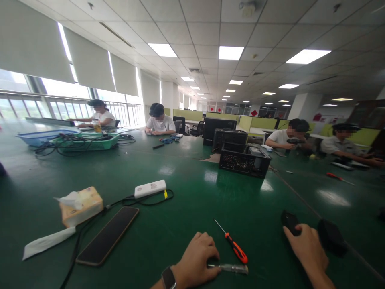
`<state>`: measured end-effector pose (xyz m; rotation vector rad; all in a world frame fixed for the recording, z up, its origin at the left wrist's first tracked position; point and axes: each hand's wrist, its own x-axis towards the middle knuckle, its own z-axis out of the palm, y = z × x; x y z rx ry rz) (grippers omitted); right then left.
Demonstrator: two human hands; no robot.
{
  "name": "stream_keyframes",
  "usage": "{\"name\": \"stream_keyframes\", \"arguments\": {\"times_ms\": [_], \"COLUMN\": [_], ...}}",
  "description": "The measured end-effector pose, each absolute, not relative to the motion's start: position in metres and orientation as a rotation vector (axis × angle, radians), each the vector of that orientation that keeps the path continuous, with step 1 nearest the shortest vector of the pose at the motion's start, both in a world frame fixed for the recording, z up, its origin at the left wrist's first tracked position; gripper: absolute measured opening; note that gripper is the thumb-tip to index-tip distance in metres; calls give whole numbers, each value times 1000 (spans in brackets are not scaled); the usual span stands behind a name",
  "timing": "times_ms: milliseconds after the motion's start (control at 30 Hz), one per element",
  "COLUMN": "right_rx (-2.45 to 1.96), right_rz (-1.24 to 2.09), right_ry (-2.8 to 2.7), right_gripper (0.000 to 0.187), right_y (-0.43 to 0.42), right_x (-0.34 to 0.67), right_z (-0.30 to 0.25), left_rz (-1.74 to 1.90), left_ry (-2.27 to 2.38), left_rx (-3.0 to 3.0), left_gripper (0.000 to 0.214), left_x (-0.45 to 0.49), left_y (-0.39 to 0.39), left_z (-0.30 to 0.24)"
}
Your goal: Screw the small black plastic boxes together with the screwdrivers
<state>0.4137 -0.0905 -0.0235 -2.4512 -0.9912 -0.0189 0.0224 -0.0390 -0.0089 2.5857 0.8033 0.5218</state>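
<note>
My left hand (198, 259), with a watch on its wrist, rests low on the green table. Its thumb and fingers close about the metal shaft of a small screwdriver with a clear handle (234, 268). Just beyond lies a red-and-black screwdriver (236, 247), its tip pointing away to the left. At the right, my right hand (308, 247) is wrapped round what looks like a black cordless drill (290, 222) lying on the table. The drill's middle is hidden by the hand, and a blocky black end (332, 237) shows on the other side.
A phone (108, 237), tissue pack (82, 206) and white power strip (150, 188) with cable lie left. Black computer cases (243, 160) stand ahead. A green basket (86, 144) of cables and a blue basket (45, 137) sit far left. Several people work around the table (186, 208).
</note>
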Motion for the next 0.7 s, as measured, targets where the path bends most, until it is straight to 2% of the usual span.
{"name": "stream_keyframes", "arguments": {"times_ms": [100,400,700], "right_rx": [-2464,-2495,-2505], "right_rz": [97,38,124], "right_ry": [-962,-888,-764], "right_gripper": [49,49,50], "right_y": [-91,-89,-86], "right_x": [419,438,468], "right_z": [-23,-23,-40], "left_rz": [494,329,417], "left_ry": [770,713,771], "left_rx": [2601,2445,2288], "left_gripper": [10,12,29], "left_x": [23,24,29], "left_y": [-38,-23,-5], "left_z": [-11,-19,-31]}}
